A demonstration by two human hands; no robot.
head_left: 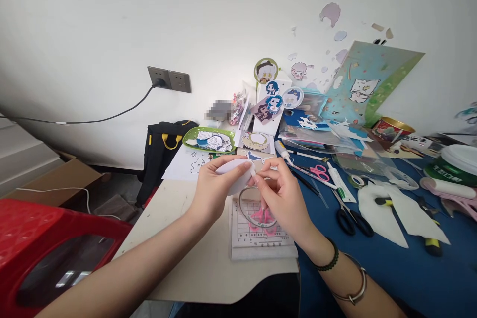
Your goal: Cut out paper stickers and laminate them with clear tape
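A white paper piece point(234, 171) is pinched between the thumb and fingers of my left hand point(219, 181), above the front of the table. At its right edge, my right hand point(278, 189) closes its thumb and forefinger on a narrow white strip point(253, 170). Whether the strip is joined to the paper, I cannot tell. Just below my right hand is a clear ring point(241, 208), perhaps a tape roll. Pink scissors point(263, 217) show through it, over a pad of printed grid paper point(257, 251).
Behind my hands is a green tray point(190, 141) of paper cutouts. To the right, a blue surface point(335, 268) bears black-handled scissors point(352, 218), pink-handled scissors point(321, 173), a white tube point(341, 184) and white shaped pieces point(383, 213). A red stool point(44, 228) stands left.
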